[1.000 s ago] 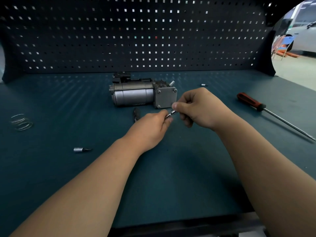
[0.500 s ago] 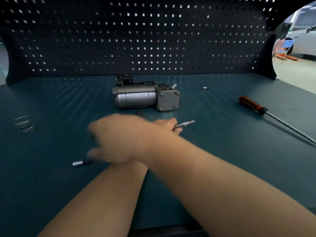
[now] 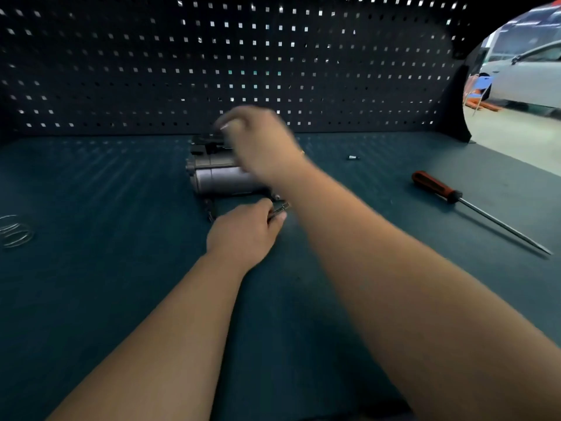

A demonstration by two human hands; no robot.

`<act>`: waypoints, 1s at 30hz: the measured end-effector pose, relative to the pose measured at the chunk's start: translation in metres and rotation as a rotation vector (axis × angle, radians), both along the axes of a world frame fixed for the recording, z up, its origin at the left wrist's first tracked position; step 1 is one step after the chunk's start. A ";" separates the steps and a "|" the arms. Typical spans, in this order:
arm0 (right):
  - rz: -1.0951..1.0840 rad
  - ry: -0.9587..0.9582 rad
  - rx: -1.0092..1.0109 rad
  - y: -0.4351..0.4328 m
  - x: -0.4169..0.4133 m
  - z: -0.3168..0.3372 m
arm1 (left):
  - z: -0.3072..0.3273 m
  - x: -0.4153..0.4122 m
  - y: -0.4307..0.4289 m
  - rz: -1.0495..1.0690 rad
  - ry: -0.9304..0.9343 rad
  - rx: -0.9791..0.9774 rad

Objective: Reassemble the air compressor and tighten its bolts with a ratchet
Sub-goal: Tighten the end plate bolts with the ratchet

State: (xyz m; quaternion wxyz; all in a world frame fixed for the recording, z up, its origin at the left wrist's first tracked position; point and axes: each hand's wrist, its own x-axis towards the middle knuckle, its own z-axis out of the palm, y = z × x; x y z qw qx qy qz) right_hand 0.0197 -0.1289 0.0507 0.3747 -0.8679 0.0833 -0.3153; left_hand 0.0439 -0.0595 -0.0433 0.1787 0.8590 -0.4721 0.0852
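While your left hand (image 3: 243, 232) grips the ratchet (image 3: 280, 208), your right hand (image 3: 258, 141) has jumped over the air compressor (image 3: 218, 180) mid-frame, grip too blurry to tell, maybe to steady it.

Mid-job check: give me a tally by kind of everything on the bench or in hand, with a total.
Air compressor: 1
Screwdriver: 1
Thin metal tool, gripped by the left hand: 1
Small loose metal piece: 1
Wire coil bundle: 1
Small dark part in front of the compressor: 1
Total: 6
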 end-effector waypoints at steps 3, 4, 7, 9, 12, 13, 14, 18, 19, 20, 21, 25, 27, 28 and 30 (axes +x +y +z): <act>-0.478 -0.180 0.299 -0.087 -0.054 0.003 | 0.000 0.003 0.001 0.038 0.091 -0.257; -0.585 -0.076 0.287 -0.110 -0.067 -0.011 | 0.000 0.004 -0.001 0.026 0.153 -0.360; -0.791 0.399 0.143 -0.152 -0.086 -0.068 | 0.002 0.006 -0.003 -0.003 0.349 -0.651; -0.854 0.537 0.095 -0.169 -0.088 -0.082 | 0.000 0.007 -0.004 -0.006 0.439 -0.720; -0.900 0.615 0.030 -0.174 -0.087 -0.085 | 0.002 0.001 -0.004 0.002 0.622 -0.824; -0.905 0.648 0.016 -0.172 -0.087 -0.084 | 0.006 0.000 -0.003 0.015 0.716 -0.875; -0.912 0.659 -0.024 -0.168 -0.088 -0.080 | 0.012 -0.001 -0.002 0.024 0.817 -0.940; -0.870 0.288 -0.291 -0.128 -0.089 -0.052 | 0.033 -0.003 0.004 -0.131 1.212 -1.258; -0.757 0.234 -0.272 -0.111 -0.085 -0.045 | 0.037 -0.004 0.006 -0.175 1.280 -1.307; -0.611 0.277 -0.187 -0.092 -0.083 -0.043 | 0.040 -0.005 0.007 -0.210 1.339 -1.344; -0.434 0.399 -0.040 -0.071 -0.080 -0.042 | 0.044 -0.005 0.009 -0.231 1.393 -1.376; 0.290 0.720 0.692 -0.020 -0.068 -0.048 | 0.055 -0.008 0.009 -0.219 1.582 -1.545; 0.351 0.465 0.973 -0.011 -0.061 -0.051 | 0.059 -0.009 -0.001 -0.166 1.563 -1.547; 0.300 0.354 1.031 -0.009 -0.058 -0.052 | 0.059 -0.008 -0.008 -0.127 1.422 -1.471; 0.154 0.149 1.079 -0.016 -0.054 -0.053 | 0.060 0.003 -0.024 -0.087 0.949 -1.131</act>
